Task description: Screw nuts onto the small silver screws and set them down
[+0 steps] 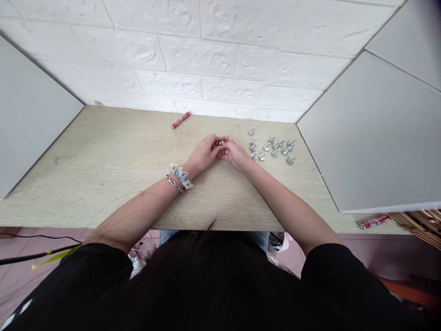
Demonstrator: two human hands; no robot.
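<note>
My left hand (pixel 206 151) and my right hand (pixel 235 153) meet over the middle of the table. Between their fingertips is a small dark and silver piece (pixel 220 143), mostly covered, so its kind cannot be made out. Fingers of both hands are closed in a pinch on it. Just right of my right hand, several silver bolts with wide round heads lie loose, among them a near bolt (pixel 253 156) and a far bolt (pixel 252 131).
A slim red cylinder (pixel 180 120) lies near the wall, and another red cylinder (pixel 374 222) at the right front edge beside a woven basket (pixel 418 223). Grey panels (pixel 375 138) flank the wooden table (pixel 103 161); a white brick-pattern wall (pixel 220 59) backs it.
</note>
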